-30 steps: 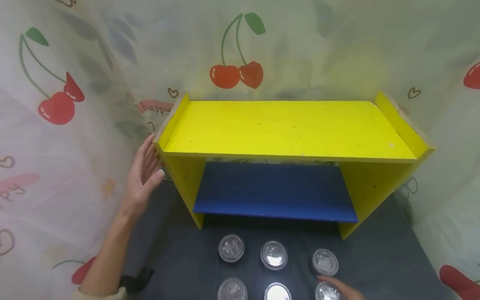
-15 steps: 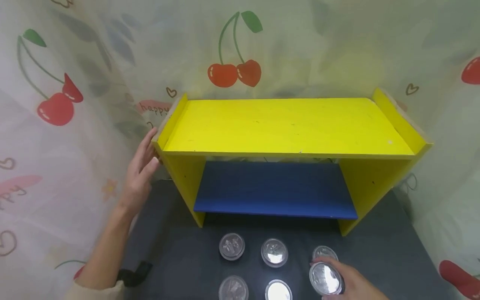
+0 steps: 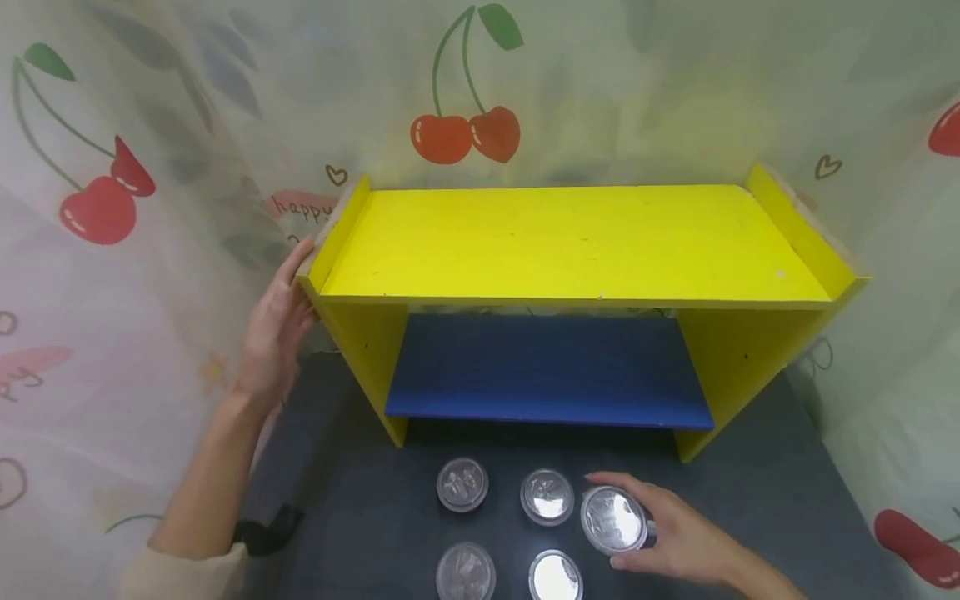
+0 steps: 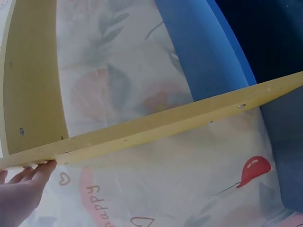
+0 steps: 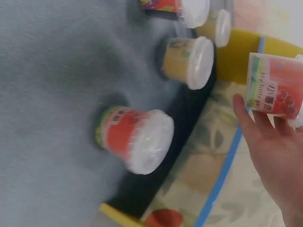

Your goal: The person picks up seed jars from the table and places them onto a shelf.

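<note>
My right hand (image 3: 671,533) grips a small lidded plastic cup (image 3: 613,520) between thumb and fingers, raised above the dark table. In the right wrist view this cup (image 5: 277,87) shows a red label with tomatoes and a clear base. Other lidded cups stand in rows: one at the left (image 3: 462,485), a middle cup (image 3: 547,497), and two nearer ones, a left cup (image 3: 466,572) and a shiny-topped cup (image 3: 556,575). At the left, my left hand (image 3: 273,337) rests its fingers against the outside of the yellow shelf unit's side panel (image 3: 360,350), near the top.
The unit has a yellow top board (image 3: 570,242) and a blue lower shelf (image 3: 547,367). It stands on the dark tabletop (image 3: 757,500). A cherry-printed curtain (image 3: 630,92) surrounds the back and sides. A black strap-like thing (image 3: 270,531) lies by the left forearm.
My right hand has taken hold of the near right cup, lifted it, and moved it forward and left. My left hand has shifted slightly up along the side panel.
</note>
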Demonstrator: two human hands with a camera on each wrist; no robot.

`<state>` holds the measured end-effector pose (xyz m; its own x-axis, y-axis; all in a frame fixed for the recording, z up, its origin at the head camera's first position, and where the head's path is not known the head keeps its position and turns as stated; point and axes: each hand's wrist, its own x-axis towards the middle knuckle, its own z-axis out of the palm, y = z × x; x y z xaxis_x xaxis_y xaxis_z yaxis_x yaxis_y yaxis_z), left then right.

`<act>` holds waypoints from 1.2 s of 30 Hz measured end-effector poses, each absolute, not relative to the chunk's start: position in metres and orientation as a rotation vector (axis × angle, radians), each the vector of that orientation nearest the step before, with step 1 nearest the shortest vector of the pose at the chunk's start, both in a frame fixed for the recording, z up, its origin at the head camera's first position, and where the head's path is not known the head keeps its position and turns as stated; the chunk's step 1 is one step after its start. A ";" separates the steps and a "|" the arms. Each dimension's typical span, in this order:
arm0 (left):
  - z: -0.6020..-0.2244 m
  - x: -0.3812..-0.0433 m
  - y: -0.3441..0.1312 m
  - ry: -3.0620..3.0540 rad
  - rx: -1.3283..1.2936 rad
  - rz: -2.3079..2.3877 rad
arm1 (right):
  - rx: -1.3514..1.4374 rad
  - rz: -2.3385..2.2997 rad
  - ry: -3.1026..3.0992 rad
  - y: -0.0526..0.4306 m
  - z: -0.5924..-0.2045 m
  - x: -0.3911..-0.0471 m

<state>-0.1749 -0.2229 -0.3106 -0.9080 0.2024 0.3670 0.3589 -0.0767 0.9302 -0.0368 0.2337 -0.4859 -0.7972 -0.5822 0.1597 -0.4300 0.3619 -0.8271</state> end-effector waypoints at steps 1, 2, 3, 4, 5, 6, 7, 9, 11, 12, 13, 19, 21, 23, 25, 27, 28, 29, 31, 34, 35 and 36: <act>-0.309 -0.176 -0.223 -2.058 -0.630 -2.134 | -0.928 -1.427 2.453 0.231 -0.483 -0.039; -0.308 -0.176 -0.222 -2.065 -0.629 -2.131 | -0.949 -1.435 2.458 0.228 -0.481 -0.042; -0.307 -0.177 -0.222 -2.070 -0.623 -2.132 | -0.973 -1.437 2.470 0.225 -0.478 -0.044; -0.306 -0.178 -0.221 -2.074 -0.618 -2.134 | -0.984 -1.451 2.465 0.222 -0.475 -0.047; -0.304 -0.178 -0.220 -2.080 -0.615 -2.133 | -1.003 -1.460 2.465 0.219 -0.472 -0.049; -0.303 -0.179 -0.220 -2.086 -0.609 -2.133 | -1.009 -1.475 2.451 0.217 -0.469 -0.051; -0.302 -0.180 -0.219 -2.092 -0.605 -2.132 | -1.004 -1.486 2.436 0.214 -0.466 -0.054; -0.301 -0.181 -0.218 -2.101 -0.593 -2.133 | -0.999 -1.490 2.419 0.210 -0.459 -0.058; -0.299 -0.183 -0.216 -2.105 -0.587 -2.130 | -0.984 -1.490 2.398 0.205 -0.453 -0.061; -0.299 -0.183 -0.216 -2.109 -0.582 -2.127 | -0.974 -1.488 2.387 0.204 -0.450 -0.063; -0.298 -0.184 -0.215 -2.114 -0.579 -2.120 | -0.974 -1.483 2.381 0.202 -0.447 -0.064; -0.297 -0.188 -0.213 -2.122 -0.568 -2.105 | -0.997 -1.511 2.321 0.194 -0.435 -0.070; -0.298 -0.190 -0.212 -2.113 -0.562 -2.108 | -0.998 -1.526 2.311 0.192 -0.432 -0.072; -0.297 -0.192 -0.212 -2.103 -0.554 -2.116 | -1.007 -1.529 2.328 0.190 -0.428 -0.074; -0.297 -0.195 -0.211 -2.093 -0.554 -2.127 | -1.032 -1.519 2.365 0.188 -0.423 -0.076; -0.296 -0.197 -0.210 -2.093 -0.555 -2.136 | -1.044 -1.513 2.399 0.185 -0.417 -0.078; -0.295 -0.199 -0.210 -2.092 -0.555 -2.143 | -1.043 -1.506 2.416 0.184 -0.413 -0.079; -0.295 -0.200 -0.210 -2.093 -0.552 -2.146 | -1.042 -1.507 2.420 0.183 -0.408 -0.079; -0.294 -0.203 -0.210 -2.099 -0.541 -2.152 | -1.040 -1.516 2.404 0.180 -0.400 -0.081; -0.293 -0.205 -0.210 -2.097 -0.519 -2.167 | -1.027 -1.551 2.341 0.175 -0.387 -0.084; -0.293 -0.206 -0.210 -2.097 -0.513 -2.171 | -1.023 -1.569 2.311 0.174 -0.383 -0.085; -0.293 -0.206 -0.209 -2.095 -0.510 -2.177 | -1.019 -1.583 2.289 0.173 -0.380 -0.086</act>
<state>-0.2064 -0.2093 -0.2931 -0.9417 0.1725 0.2890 0.2822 -0.0633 0.9573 -0.0857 0.1725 -0.3797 -0.7498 -0.6213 0.2275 -0.4323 0.1997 -0.8793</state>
